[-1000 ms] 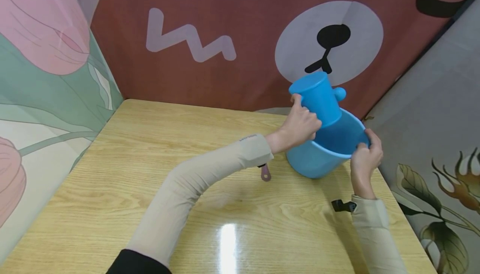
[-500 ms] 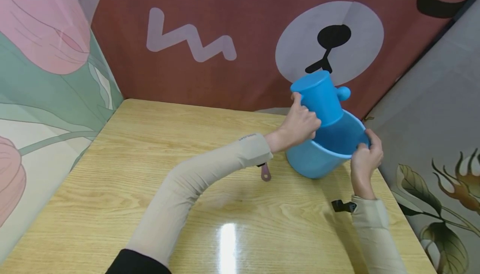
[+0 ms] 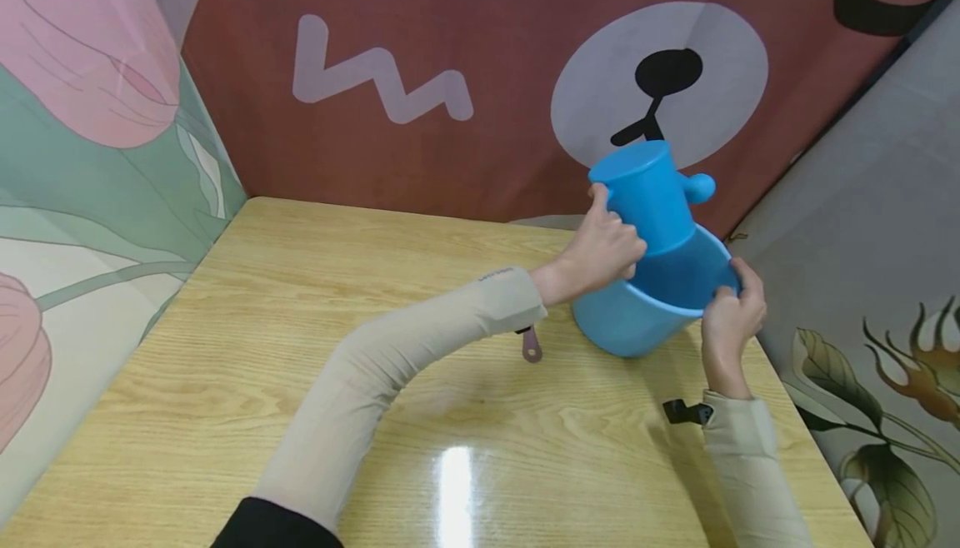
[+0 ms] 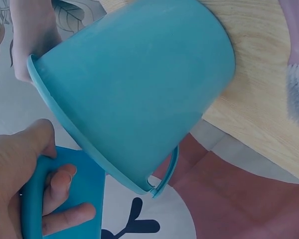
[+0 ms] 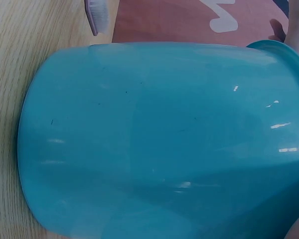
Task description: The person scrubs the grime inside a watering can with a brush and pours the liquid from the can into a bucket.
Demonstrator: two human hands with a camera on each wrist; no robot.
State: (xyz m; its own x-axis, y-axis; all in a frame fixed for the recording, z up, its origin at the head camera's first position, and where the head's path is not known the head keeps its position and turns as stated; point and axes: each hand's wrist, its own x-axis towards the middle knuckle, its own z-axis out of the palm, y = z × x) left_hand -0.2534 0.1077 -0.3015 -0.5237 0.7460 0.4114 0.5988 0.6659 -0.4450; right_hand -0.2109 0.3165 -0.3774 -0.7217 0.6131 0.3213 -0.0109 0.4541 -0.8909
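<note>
My left hand (image 3: 603,244) grips the handle of a blue mug-shaped vessel (image 3: 645,198), fingers curled through it in the left wrist view. A short stub with a round knob sticks out of the vessel's far side. The vessel is over the mouth of a larger, lighter blue bucket (image 3: 626,323), overlapping its back rim in the head view. My right hand (image 3: 731,319) holds the bucket's rim on the right, thumb on the inner side. In the left wrist view a thin loop handle (image 4: 172,172) shows at the bucket's rim.
A brush with a purple handle (image 3: 532,346) lies left of the bucket, partly hidden by my left sleeve; its pale bristles (image 4: 298,92) show in the left wrist view. The wooden table (image 3: 300,281) ends at printed cloths behind and to the right.
The mug-shaped vessel has shifted slightly to the right over the bucket, my left hand moving a little with it. The right hand and bucket stay put.
</note>
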